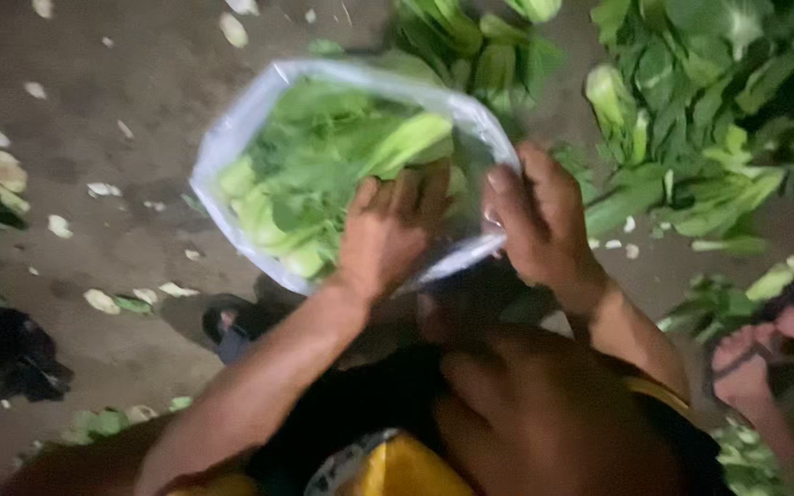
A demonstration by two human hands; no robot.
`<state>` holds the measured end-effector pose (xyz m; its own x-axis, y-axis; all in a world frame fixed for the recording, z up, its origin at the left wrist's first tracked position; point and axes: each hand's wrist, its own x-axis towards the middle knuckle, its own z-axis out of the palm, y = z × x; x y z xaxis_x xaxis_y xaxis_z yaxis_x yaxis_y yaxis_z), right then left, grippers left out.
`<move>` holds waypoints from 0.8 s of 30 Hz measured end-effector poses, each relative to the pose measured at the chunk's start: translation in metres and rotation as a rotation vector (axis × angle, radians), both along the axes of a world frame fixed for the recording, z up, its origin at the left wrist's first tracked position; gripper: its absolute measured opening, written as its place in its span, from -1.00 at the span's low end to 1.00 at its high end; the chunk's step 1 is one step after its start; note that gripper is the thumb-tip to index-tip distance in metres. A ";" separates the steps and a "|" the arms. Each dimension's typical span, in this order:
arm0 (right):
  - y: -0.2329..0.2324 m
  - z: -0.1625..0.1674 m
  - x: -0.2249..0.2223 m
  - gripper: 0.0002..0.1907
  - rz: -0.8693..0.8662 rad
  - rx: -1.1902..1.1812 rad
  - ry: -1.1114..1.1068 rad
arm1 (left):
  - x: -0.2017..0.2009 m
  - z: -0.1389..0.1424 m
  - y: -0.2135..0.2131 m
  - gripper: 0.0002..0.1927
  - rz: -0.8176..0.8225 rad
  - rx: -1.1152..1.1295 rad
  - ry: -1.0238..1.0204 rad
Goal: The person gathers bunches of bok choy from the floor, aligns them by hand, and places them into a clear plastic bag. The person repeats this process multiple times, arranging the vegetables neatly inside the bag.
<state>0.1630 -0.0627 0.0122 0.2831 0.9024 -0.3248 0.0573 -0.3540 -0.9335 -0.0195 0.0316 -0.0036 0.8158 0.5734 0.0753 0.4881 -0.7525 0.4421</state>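
Observation:
A clear plastic bag [232, 138] stands open on the ground in front of me, filled with green leafy vegetables [323, 156]. My left hand [388, 230] reaches inside the bag's mouth, palm down, pressing on the greens. My right hand [539, 220] grips the bag's near right rim, fingers curled over the plastic and holding the mouth open. My knees and dark clothing fill the bottom of the view.
A big loose heap of the same greens [709, 101] lies at the upper right. Torn leaf scraps [103, 298] litter the dirt ground at left. A dark sandal [232, 326] sits under my left arm. Another person's foot [755, 363] shows at the right edge.

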 end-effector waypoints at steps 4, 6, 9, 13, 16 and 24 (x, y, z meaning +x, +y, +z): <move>-0.003 -0.004 0.002 -0.56 -0.032 0.010 0.024 | -0.004 -0.017 -0.002 -0.65 0.065 -0.090 -0.033; 0.003 -0.004 0.008 -0.58 0.057 0.036 -0.019 | -0.003 -0.011 0.002 -0.66 0.050 -0.213 -0.070; 0.026 0.001 0.016 -0.61 0.175 0.009 -0.235 | -0.009 0.008 0.011 -0.56 0.044 -0.241 -0.069; 0.090 0.010 0.020 -0.64 0.429 -0.050 -0.384 | 0.000 0.002 0.030 -0.43 0.081 0.155 0.062; 0.130 0.006 0.020 -0.83 0.492 0.214 -0.455 | 0.003 -0.014 0.037 -0.29 0.057 0.245 0.134; 0.111 -0.022 0.027 -0.87 0.609 0.350 -0.568 | 0.004 -0.013 0.037 -0.33 0.019 -0.016 0.362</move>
<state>0.1897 0.0485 -0.0100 -0.2419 0.9695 0.0396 0.6267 0.1873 -0.7564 -0.0158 0.0686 -0.0167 0.7772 0.5875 -0.2256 0.6290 -0.7363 0.2496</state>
